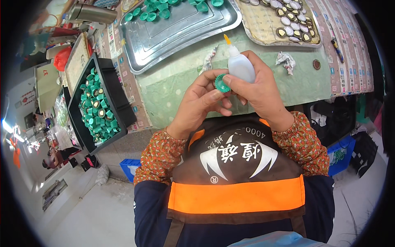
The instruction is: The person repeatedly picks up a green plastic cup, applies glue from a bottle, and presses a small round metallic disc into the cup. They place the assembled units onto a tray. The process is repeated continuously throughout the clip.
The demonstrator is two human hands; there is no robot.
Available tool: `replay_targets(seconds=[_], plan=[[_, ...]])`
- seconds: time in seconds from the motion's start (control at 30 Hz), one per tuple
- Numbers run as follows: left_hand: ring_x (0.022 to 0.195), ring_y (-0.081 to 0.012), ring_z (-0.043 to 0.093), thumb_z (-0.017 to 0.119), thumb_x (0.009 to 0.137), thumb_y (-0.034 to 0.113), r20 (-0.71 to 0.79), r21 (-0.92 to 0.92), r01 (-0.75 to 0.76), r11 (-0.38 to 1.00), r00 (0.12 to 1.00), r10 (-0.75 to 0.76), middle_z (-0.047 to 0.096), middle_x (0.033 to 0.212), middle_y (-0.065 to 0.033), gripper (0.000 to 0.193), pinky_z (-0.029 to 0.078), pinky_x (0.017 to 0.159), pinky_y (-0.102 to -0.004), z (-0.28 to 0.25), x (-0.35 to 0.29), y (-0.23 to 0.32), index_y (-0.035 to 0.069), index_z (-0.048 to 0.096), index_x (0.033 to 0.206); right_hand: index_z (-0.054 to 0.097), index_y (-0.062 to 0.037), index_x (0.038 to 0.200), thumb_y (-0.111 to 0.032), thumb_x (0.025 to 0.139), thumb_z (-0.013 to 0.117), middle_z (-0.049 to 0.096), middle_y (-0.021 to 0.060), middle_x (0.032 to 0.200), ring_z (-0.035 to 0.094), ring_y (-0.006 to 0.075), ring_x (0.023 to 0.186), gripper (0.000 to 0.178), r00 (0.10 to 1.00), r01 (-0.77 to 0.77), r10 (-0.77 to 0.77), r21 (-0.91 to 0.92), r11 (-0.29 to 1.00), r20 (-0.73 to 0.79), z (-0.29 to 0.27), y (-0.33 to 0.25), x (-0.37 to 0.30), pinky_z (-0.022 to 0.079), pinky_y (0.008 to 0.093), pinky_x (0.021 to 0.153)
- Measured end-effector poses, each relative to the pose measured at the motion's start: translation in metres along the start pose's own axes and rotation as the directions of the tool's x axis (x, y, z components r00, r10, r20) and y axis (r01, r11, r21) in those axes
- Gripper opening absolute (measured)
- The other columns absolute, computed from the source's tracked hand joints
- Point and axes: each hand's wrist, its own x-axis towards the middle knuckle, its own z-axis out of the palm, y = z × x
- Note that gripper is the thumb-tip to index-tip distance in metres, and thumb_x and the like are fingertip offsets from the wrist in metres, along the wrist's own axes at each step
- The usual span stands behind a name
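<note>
Between the thumb and fingers of my left hand [196, 99] is a small green fluted cup [221, 84], its open side tilted toward me. My right hand [263, 88] wraps round a white squeeze bottle [241, 67] that stands nearly upright with its orange nozzle pointing up and away. The right thumb also reaches across to the cup's rim. Both hands are close together above the near part of the green tabletop cover [164, 99]. Fingers partly hide the cup's underside and the bottle's lower end.
Beyond my hands, a metal tray [177, 35] holds loose green cups. At far right, another tray [261, 31] carries round dark-rimmed pieces. A black bin [123, 105] full of green cups stands left. Crumpled paper [285, 61], a brown fluted disc [316, 64] and a marker [337, 50] lie right.
</note>
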Motion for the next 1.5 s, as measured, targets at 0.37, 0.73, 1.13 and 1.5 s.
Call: replay_targets(seconds=[0.37,0.73,1.13,1.5], plan=[[0.098,-0.0189,0.066,0.054,0.106,0.032,-0.076,-0.135,-0.092,0.987,0.994,0.082,0.063,0.115,-0.013,0.047,0.064,0.081,-0.0363,-0.019,-0.018,-0.002,0.004,0.046,0.141,0.059,0.0002,0.117,-0.016,0.092,0.071,0.067,0.0136,0.101,0.069,0.021,0.085,0.032,0.913,0.407,-0.38,-0.37,0.835,0.148,-0.017,0.003,-0.017,0.055,0.035,0.075],[0.095,-0.0129,0.062,0.053,0.106,0.04,-0.021,-0.232,-0.042,0.972,0.999,0.039,0.062,0.116,-0.0085,0.068,0.062,0.087,-0.0357,-0.023,-0.026,-0.007,-0.003,0.032,0.154,0.065,0.0,0.112,-0.007,0.079,0.082,0.072,0.0149,0.097,0.072,0.0262,0.075,0.038,0.756,0.654,-0.537,-0.444,0.612,0.374,-0.017,-0.003,-0.032,0.055,0.0333,0.065],[0.096,-0.0146,0.064,0.052,0.105,0.042,-0.015,-0.164,-0.015,0.986,1.0,0.013,0.062,0.114,-0.0083,0.061,0.061,0.089,-0.0368,-0.024,-0.028,-0.007,-0.002,0.041,0.146,0.065,0.0002,0.103,-0.005,0.079,0.08,0.072,0.0156,0.088,0.072,0.0281,0.071,0.029,0.707,0.705,-0.591,-0.451,0.547,0.389,-0.013,0.0,-0.032,0.054,0.034,0.061],[0.095,-0.0148,0.064,0.051,0.106,0.042,-0.008,-0.122,0.009,0.992,1.0,-0.01,0.062,0.109,-0.0076,0.061,0.061,0.088,-0.0361,-0.02,-0.028,-0.007,-0.004,0.043,0.145,0.064,-0.0031,0.102,-0.013,0.081,0.08,0.067,0.0114,0.08,0.067,0.0316,0.066,0.029,0.706,0.705,-0.603,-0.446,0.551,0.371,-0.009,0.005,-0.033,0.051,0.0388,0.058]])
